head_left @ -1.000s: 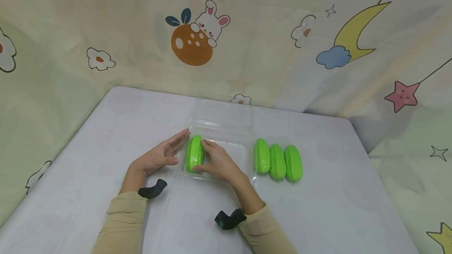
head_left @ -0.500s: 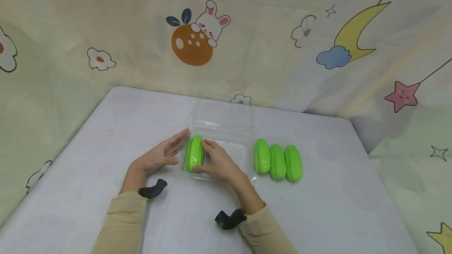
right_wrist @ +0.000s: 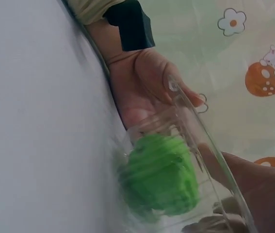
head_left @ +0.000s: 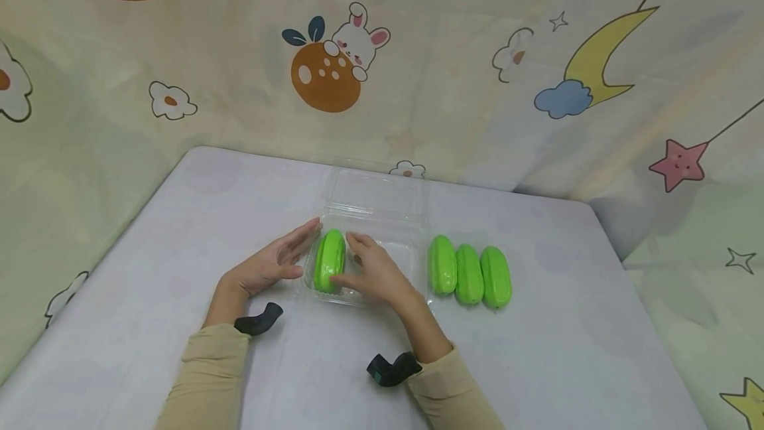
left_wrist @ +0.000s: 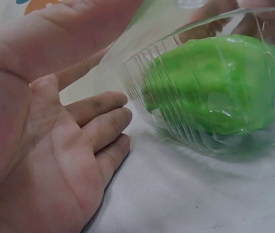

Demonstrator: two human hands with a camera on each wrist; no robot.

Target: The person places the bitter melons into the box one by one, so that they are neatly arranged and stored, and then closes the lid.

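Note:
A clear plastic clamshell box (head_left: pixel 407 259) lies with its lid (head_left: pixel 376 191) folded back. One glossy green oblong piece, ridged like a toy cucumber (head_left: pixel 329 263), rests lengthwise along its left wall. My left hand (head_left: pixel 265 267) stands beside that wall with fingers extended, thumb apart; whether the fingertips touch the box is unclear. Over the box, my right hand (head_left: pixel 382 277) has relaxed, spread fingers just right of the green piece. Its thumb is close to the lower end, and contact is hard to tell. Through the box wall, the left wrist view shows the green piece (left_wrist: pixel 219 82).
Three similar green pieces (head_left: pixel 469 273) stand side by side on the white-covered table (head_left: pixel 555 324), right of the box. A patterned cloth (head_left: pixel 442 71) hangs behind the table. Each wrist wears a black camera mount (head_left: pixel 394 369).
My right hand has loosened from the green piece and shifted slightly right, its index finger now apart from it. The piece stays in the box. My left hand has not visibly moved.

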